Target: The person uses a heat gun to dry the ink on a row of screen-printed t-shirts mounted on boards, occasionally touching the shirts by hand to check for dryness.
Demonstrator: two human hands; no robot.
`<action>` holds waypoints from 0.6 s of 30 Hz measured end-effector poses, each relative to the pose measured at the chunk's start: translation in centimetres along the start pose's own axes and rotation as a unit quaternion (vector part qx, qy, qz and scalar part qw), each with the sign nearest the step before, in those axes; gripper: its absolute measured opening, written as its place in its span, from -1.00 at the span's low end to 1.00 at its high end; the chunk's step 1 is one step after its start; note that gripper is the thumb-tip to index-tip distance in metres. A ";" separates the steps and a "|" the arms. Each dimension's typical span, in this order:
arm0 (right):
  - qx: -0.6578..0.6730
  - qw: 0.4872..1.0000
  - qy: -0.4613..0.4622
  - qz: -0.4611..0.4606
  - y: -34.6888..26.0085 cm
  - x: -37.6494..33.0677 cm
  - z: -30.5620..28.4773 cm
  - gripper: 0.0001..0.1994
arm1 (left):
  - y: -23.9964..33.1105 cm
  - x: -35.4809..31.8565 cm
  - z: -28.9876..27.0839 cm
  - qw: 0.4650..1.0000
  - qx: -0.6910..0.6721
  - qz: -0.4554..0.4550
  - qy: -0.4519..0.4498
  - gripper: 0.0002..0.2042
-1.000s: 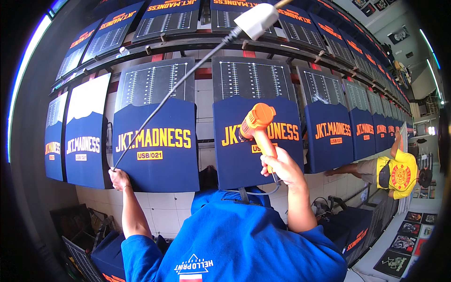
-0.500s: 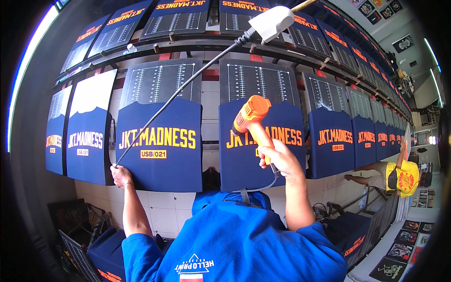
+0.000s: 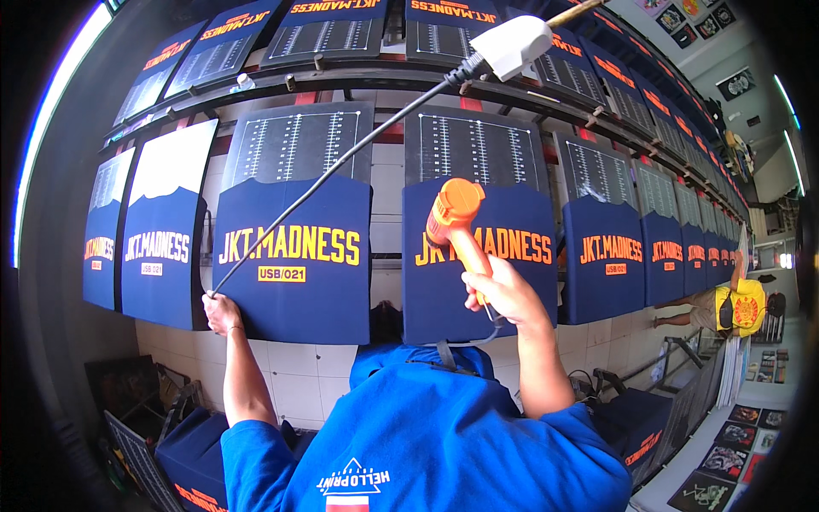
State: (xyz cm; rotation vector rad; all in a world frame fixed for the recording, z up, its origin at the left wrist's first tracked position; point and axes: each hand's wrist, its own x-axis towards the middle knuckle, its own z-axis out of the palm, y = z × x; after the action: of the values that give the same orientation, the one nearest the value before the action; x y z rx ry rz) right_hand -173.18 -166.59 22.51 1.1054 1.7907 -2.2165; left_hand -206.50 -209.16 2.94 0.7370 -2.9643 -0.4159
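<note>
My right hand (image 3: 512,296) is closed round the handle of an orange heat gun (image 3: 467,247). The gun is over a navy printed shirt (image 3: 444,311), its nozzle pointing at the left part of the yellow-orange lettering. My left hand (image 3: 222,313) grips a grey cord (image 3: 320,182) by the lower left edge of the neighbouring navy shirt (image 3: 328,311). From there the cord slants up to the right, across that shirt and its black marked board (image 3: 337,141), to a white plug-like connector (image 3: 514,47). A thin cable hangs from the gun's handle.
Shirts on boards continue to both sides, including a white-printed shirt (image 3: 162,290) at left. A rail (image 3: 358,78) separates them from a far row. Behind me are more racked shirts (image 3: 192,452). A co-worker in a yellow shirt (image 3: 747,307) stands at far right.
The heat gun has turned slightly, with its nozzle swung a little to the right. The white connector appears further right. The co-worker has shifted position. My left hand still grips the cord.
</note>
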 end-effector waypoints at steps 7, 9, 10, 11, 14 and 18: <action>0.006 0.999 -0.014 0.043 0.6 -3.2 -0.6 -0.80 | 0.0 0.0 0.0 1.000 0.006 0.005 0.002 -0.62; 0.000 0.999 0.001 0.042 0.7 -3.3 -0.2 -0.80 | 0.1 0.0 0.0 1.000 0.008 0.003 -0.002 -0.61; -0.003 0.999 0.010 0.040 0.9 -3.3 0.1 -0.80 | 0.0 0.0 0.0 1.000 0.010 0.005 -0.004 -0.61; -0.006 0.999 0.018 0.037 0.9 -3.3 0.3 -0.80 | 0.0 0.0 0.1 1.000 0.011 0.007 -0.007 -0.62; 0.018 0.998 -0.030 0.045 0.7 -3.2 0.6 -0.80 | -0.1 0.0 0.1 1.000 0.009 0.001 -0.001 -0.62; 0.015 0.998 -0.048 0.025 1.1 -2.3 1.6 -0.78 | -0.2 0.1 0.3 1.000 0.009 0.005 0.004 -0.62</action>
State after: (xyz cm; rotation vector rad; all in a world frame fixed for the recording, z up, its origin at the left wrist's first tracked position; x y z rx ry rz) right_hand -171.74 -169.15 22.99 1.0180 1.6788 -2.2344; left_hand -206.55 -209.29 2.57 0.7236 -2.9669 -0.3845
